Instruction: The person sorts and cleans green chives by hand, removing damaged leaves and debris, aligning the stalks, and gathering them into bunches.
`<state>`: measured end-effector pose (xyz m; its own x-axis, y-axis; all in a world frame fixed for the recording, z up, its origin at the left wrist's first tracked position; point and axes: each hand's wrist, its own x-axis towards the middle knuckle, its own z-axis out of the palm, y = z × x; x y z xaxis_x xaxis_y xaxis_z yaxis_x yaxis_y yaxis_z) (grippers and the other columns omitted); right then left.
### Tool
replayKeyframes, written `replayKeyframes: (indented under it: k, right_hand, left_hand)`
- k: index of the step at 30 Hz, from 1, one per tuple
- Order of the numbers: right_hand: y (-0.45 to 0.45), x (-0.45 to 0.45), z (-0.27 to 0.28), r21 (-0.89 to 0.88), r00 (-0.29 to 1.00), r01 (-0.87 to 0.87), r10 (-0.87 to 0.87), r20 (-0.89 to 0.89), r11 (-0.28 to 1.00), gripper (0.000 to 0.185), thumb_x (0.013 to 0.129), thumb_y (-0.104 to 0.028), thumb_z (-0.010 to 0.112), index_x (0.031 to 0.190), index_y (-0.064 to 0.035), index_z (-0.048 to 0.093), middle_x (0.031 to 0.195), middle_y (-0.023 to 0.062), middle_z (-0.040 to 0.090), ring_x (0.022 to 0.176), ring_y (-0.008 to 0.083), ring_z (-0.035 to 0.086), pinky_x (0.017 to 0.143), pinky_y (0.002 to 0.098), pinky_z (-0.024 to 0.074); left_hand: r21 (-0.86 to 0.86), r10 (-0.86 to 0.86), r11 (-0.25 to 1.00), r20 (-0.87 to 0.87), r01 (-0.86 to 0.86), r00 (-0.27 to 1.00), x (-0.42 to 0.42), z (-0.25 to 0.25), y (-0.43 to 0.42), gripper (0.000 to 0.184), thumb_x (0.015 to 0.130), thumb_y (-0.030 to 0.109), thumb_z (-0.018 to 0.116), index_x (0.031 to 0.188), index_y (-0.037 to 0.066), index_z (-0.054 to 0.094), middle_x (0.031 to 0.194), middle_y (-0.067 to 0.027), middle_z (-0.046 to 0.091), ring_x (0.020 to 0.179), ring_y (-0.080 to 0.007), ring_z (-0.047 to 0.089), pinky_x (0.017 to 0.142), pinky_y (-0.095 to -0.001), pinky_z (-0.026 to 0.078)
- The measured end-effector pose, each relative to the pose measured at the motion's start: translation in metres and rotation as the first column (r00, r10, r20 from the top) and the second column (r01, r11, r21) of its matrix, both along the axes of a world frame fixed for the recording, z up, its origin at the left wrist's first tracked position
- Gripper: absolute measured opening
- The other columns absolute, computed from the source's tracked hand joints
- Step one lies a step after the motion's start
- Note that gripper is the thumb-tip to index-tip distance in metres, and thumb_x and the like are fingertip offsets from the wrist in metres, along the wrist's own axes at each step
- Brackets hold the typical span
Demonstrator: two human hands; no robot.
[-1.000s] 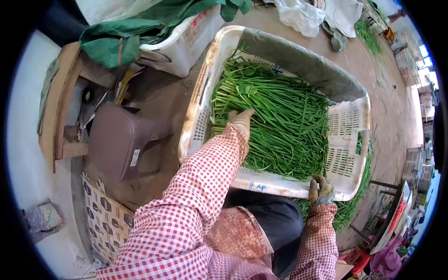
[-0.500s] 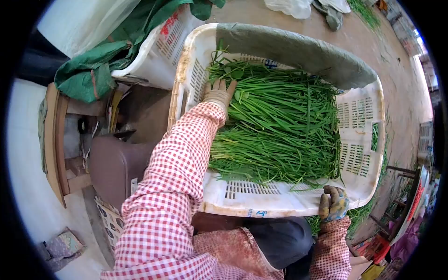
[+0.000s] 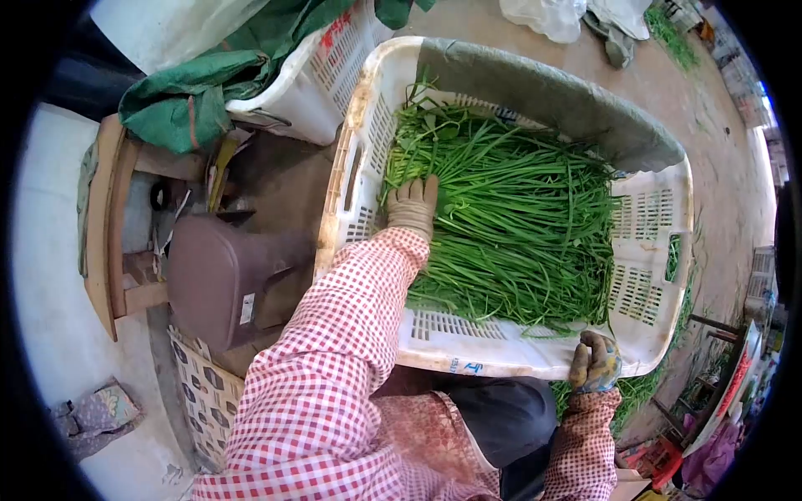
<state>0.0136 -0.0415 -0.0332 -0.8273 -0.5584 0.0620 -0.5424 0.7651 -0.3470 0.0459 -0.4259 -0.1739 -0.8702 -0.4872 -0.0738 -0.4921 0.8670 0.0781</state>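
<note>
A white plastic crate (image 3: 551,361) with slotted walls holds a thick layer of long, thin green leaves that look like chives (image 3: 518,225). My left hand (image 3: 413,204), in a beige glove, lies on the leaves at the crate's left side, fingers stretched out and pressing on the ends of the bunches. At the near right edge my right hand (image 3: 596,362), in a patterned, dirt-stained glove, has its fingers curled over the crate's rim. Grey-green cloth (image 3: 543,96) covers the crate's far wall.
Left of the crate stand a brown plastic stool (image 3: 213,280) and a wooden frame (image 3: 113,225). A second white crate (image 3: 330,79) with green cloth (image 3: 184,104) stands behind. Loose greens (image 3: 672,37) lie on the floor (image 3: 702,125).
My left hand has moved nearer to me along the crate's left side, over the leaf ends. My right hand stays on the rim. The view has shifted slightly.
</note>
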Motion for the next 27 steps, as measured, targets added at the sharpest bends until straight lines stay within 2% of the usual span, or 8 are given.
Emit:
replayKeyframes:
  k: [2,7,11,21,23,25,26,27]
  right_hand:
    - [-0.004,-0.001,0.003,0.011,1.000,0.003,-0.003,-0.010,1.000,0.024,0.076,-0.019,0.057,0.091,-0.0009,0.064,0.085,0.0153,0.065,0.080,0.0346,0.061,0.072,0.0434,0.0490]
    - [-0.004,0.000,0.003,0.005,1.000,-0.006,0.006,0.008,1.000,0.023,0.076,-0.017,0.058,0.091,0.0003,0.063,0.084,0.0155,0.064,0.079,0.0342,0.061,0.072,0.0423,0.0494]
    - [0.001,-0.003,-0.006,-0.042,0.992,-0.058,0.053,-0.111,0.997,0.021,0.073,-0.012,0.059,0.090,-0.0009,0.063,0.083,0.0156,0.064,0.078,0.0341,0.061,0.071,0.0423,0.0498]
    - [-0.001,-0.004,0.009,0.110,0.994,-0.056,0.045,0.100,0.992,0.025,0.084,-0.019,0.057,0.102,-0.0018,0.060,0.092,0.0174,0.064,0.082,0.0330,0.061,0.074,0.0412,0.0494]
    - [-0.009,-0.009,0.015,0.221,0.977,-0.007,-0.041,0.211,0.975,0.028,0.086,-0.020,0.056,0.107,-0.0019,0.059,0.096,0.0179,0.064,0.087,0.0321,0.062,0.078,0.0407,0.0500]
    - [-0.041,-0.018,0.017,0.174,0.769,0.121,-0.203,0.606,0.977,0.033,0.086,-0.020,0.058,0.114,-0.0026,0.058,0.106,0.0172,0.063,0.100,0.0279,0.060,0.088,0.0394,0.0489]
    - [-0.068,-0.016,0.023,0.095,0.592,0.213,-0.205,0.780,0.972,0.039,0.086,-0.020,0.059,0.120,-0.0026,0.055,0.113,0.0163,0.062,0.107,0.0249,0.058,0.096,0.0376,0.0455]
    - [-0.096,-0.020,0.027,-0.009,0.464,0.124,-0.050,0.885,0.992,0.045,0.086,-0.020,0.061,0.126,-0.0021,0.051,0.120,0.0179,0.059,0.111,0.0249,0.057,0.097,0.0363,0.0448]
  left_hand:
    - [0.233,0.057,0.958,0.415,-0.167,0.908,-0.019,0.034,-0.016,0.089,0.070,0.024,0.079,0.140,0.005,0.027,0.125,-0.0194,0.048,0.114,-0.0291,0.049,0.094,-0.0449,0.042]
    - [0.124,-0.077,0.992,0.588,0.004,0.805,-0.051,0.053,-0.039,0.093,0.070,0.028,0.079,0.142,0.005,0.025,0.137,-0.0175,0.042,0.124,-0.0297,0.044,0.104,-0.0479,0.035]
    - [-0.273,-0.229,0.901,0.364,0.338,0.903,-0.023,-0.004,-0.037,0.062,0.081,0.007,0.062,0.136,0.007,0.034,0.145,-0.0145,0.032,0.136,-0.0267,0.027,0.113,-0.0513,0.014]
    - [0.180,-0.172,0.980,0.554,0.084,0.814,-0.049,0.064,-0.032,0.059,0.076,-0.006,0.062,0.131,0.005,0.041,0.121,-0.0180,0.055,0.107,-0.0245,0.057,0.106,-0.0509,0.033]
    - [0.576,0.672,0.183,0.518,-0.796,0.529,-0.067,0.131,-0.017,0.056,0.080,-0.001,0.061,0.132,0.000,0.040,0.113,-0.0199,0.059,0.096,-0.0238,0.061,0.086,-0.0406,0.051]
    - [0.460,0.099,0.770,0.599,-0.442,0.795,-0.073,0.087,-0.048,0.056,0.079,0.005,0.064,0.129,-0.002,0.041,0.108,-0.0200,0.059,0.090,-0.0254,0.061,0.076,-0.0360,0.052]
    - [0.379,-0.231,0.925,0.624,-0.031,0.747,-0.075,0.117,-0.044,0.057,0.078,0.006,0.065,0.128,-0.002,0.041,0.108,-0.0195,0.058,0.090,-0.0255,0.060,0.076,-0.0360,0.052]
    - [0.424,-0.236,0.899,0.681,-0.109,0.693,-0.080,0.133,-0.042,0.059,0.075,0.009,0.069,0.127,-0.002,0.042,0.108,-0.0173,0.058,0.090,-0.0258,0.059,0.078,-0.0385,0.052]
